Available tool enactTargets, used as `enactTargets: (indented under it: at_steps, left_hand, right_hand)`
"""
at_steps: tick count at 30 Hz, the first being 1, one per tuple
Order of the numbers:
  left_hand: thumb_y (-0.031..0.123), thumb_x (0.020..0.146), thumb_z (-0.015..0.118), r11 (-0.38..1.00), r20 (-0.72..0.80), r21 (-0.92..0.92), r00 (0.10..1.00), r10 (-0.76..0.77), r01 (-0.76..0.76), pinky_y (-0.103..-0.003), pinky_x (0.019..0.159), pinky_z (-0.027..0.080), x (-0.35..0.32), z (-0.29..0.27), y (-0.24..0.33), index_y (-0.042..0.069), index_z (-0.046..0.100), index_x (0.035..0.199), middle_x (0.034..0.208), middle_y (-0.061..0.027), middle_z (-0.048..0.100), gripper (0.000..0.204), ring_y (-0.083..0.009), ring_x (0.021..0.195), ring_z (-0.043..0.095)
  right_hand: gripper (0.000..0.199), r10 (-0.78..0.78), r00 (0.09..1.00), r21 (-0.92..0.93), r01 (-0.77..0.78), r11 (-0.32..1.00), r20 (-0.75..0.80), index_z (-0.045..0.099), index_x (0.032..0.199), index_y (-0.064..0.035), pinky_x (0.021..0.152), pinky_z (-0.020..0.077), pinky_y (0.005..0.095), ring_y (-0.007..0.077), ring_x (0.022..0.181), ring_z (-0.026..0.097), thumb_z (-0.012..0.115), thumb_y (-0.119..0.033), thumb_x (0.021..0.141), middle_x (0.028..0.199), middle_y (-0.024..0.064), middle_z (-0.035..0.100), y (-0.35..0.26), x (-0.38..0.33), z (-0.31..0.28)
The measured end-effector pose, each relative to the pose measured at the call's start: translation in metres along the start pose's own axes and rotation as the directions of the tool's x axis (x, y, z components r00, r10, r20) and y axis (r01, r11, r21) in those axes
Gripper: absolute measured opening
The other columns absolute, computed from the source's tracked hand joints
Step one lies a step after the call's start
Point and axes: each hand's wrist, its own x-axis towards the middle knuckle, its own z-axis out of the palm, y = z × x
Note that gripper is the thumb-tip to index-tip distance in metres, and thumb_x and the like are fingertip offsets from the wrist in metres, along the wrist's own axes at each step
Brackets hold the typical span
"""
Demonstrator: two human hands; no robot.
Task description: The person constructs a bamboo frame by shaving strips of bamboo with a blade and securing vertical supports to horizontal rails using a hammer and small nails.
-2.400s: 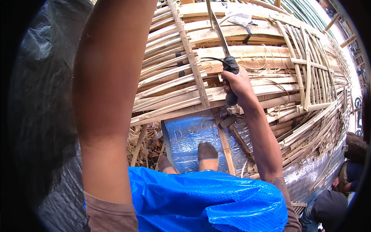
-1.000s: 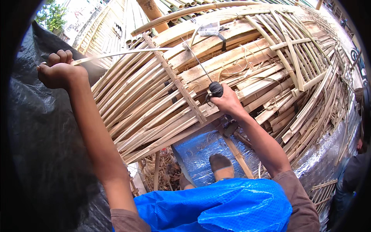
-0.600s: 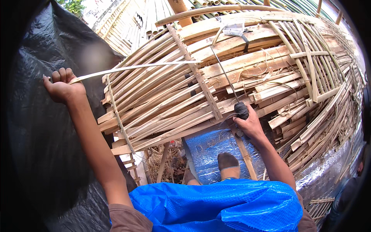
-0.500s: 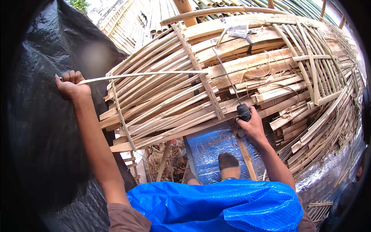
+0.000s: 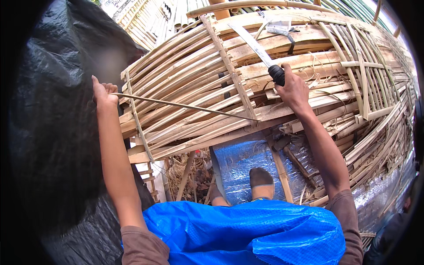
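One thin, narrow, brownish bamboo strip (image 5: 183, 105) is held by one end in the closed left hand (image 5: 106, 94) and extended slantwise across one pale slatted bamboo panel (image 5: 179, 99); whether its far end touches cannot be told. One straight steel knife (image 5: 254, 45) with a black-wrapped handle is gripped in the right hand (image 5: 294, 92), apart from the strip. Two feet (image 5: 261, 177) are partly hidden by one blue plastic sheet (image 5: 238, 225); one black plastic sheet (image 5: 62, 110) is spread at left.
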Motion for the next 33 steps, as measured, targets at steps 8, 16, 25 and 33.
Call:
enactTargets:
  at_steps: [8, 16, 25, 33]
  left_hand:
    - [0.058, 0.096, 0.064, 0.993, -0.022, 0.109, 0.999, -0.033, 0.035, -0.027, 0.041, 0.019, 0.038, 0.037, -0.046, 0.016, 0.023, 0.059, 0.055, 0.0036, 0.015, 0.069, -0.0115, 0.044, 0.018]
    - [0.053, 0.098, 0.064, 0.980, -0.058, 0.197, 0.998, -0.009, 0.020, -0.026, 0.039, 0.020, 0.060, 0.068, -0.086, 0.015, 0.028, 0.064, 0.057, 0.0040, 0.019, 0.063, -0.0109, 0.045, 0.022]
    - [0.033, 0.105, 0.056, 0.979, 0.236, -0.065, 0.956, -0.172, 0.192, -0.025, 0.042, 0.023, 0.074, 0.029, -0.091, 0.014, 0.034, 0.067, 0.057, 0.0040, 0.026, 0.048, -0.0101, 0.046, 0.022]
    - [0.025, 0.098, 0.058, 0.860, 0.583, -0.302, 0.794, -0.176, 0.412, -0.025, 0.042, 0.025, 0.107, -0.050, -0.107, 0.010, 0.051, 0.076, 0.058, 0.0024, 0.029, 0.028, -0.0101, 0.047, 0.025]
  right_hand:
    - [0.049, -0.282, 0.940, 0.142, 0.311, 0.940, -0.193, 0.058, 0.129, -0.0050, 0.096, 0.0489, 0.0460, 0.0354, 0.107, 0.062, 0.072, -0.019, 0.084, 0.106, 0.0183, 0.067, -0.008, -0.019, 0.021]
    - [0.024, -0.395, 0.831, 0.430, 0.214, 0.877, 0.393, 0.067, 0.102, -0.0061, 0.078, 0.0548, 0.0432, 0.0327, 0.092, 0.068, 0.077, -0.020, 0.085, 0.094, 0.0117, 0.069, -0.003, -0.076, 0.042]
    - [0.017, -0.531, 0.843, 0.242, 0.535, 0.809, -0.088, 0.068, 0.095, -0.0062, 0.071, 0.0557, 0.0377, 0.0265, 0.083, 0.068, 0.074, -0.002, 0.080, 0.090, 0.0073, 0.068, -0.008, -0.110, 0.035]
    - [0.024, -0.583, 0.804, 0.288, 0.589, 0.755, -0.114, 0.068, 0.101, -0.0050, 0.074, 0.0554, 0.0379, 0.0262, 0.083, 0.068, 0.078, -0.002, 0.079, 0.096, 0.0068, 0.070, -0.012, -0.117, 0.030]
